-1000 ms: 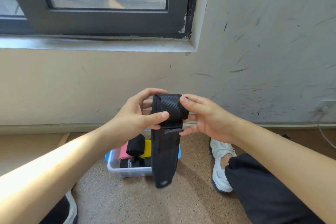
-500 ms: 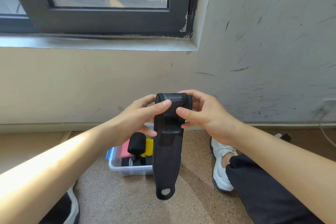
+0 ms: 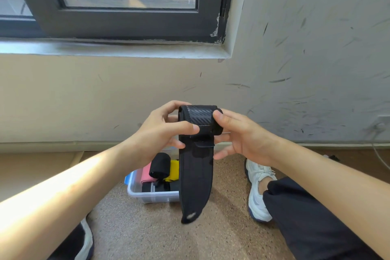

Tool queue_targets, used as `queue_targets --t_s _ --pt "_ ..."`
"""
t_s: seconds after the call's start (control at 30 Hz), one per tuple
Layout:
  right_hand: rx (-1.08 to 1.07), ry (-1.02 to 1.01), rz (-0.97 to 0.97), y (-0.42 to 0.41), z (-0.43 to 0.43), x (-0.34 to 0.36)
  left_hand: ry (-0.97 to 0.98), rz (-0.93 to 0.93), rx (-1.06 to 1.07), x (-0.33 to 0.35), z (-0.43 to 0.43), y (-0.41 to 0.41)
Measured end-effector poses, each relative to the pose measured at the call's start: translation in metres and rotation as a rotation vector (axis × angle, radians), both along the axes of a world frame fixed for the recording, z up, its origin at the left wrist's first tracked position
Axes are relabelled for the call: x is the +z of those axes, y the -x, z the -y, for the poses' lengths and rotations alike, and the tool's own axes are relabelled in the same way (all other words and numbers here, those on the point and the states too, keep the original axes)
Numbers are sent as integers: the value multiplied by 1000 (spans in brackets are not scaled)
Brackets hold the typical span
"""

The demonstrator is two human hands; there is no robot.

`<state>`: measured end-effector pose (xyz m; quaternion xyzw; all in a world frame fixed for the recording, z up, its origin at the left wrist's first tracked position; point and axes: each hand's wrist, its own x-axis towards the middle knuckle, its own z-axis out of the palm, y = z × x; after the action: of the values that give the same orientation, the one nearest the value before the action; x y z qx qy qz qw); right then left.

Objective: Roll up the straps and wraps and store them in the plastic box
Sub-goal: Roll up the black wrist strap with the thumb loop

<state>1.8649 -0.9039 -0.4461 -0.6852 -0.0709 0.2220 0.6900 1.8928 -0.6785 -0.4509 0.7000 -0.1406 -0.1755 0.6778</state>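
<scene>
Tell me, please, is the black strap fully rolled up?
Partly rolled: the left hand and right hand grip the black strap by its rolled top, while its tail hangs down unrolled.

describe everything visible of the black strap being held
The wide black fabric strap is partly rolled: its top forms a roll with a carbon-weave patterned face, gripped by the left hand and right hand. The rest hangs straight down, its rounded end bearing a pale hole or spot.
</scene>
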Motion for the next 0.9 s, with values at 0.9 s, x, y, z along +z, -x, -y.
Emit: queue_targets --t_s 0.9 --pt "-39 101 178 -1 2 -5 101 -165 -61 6 4 7"
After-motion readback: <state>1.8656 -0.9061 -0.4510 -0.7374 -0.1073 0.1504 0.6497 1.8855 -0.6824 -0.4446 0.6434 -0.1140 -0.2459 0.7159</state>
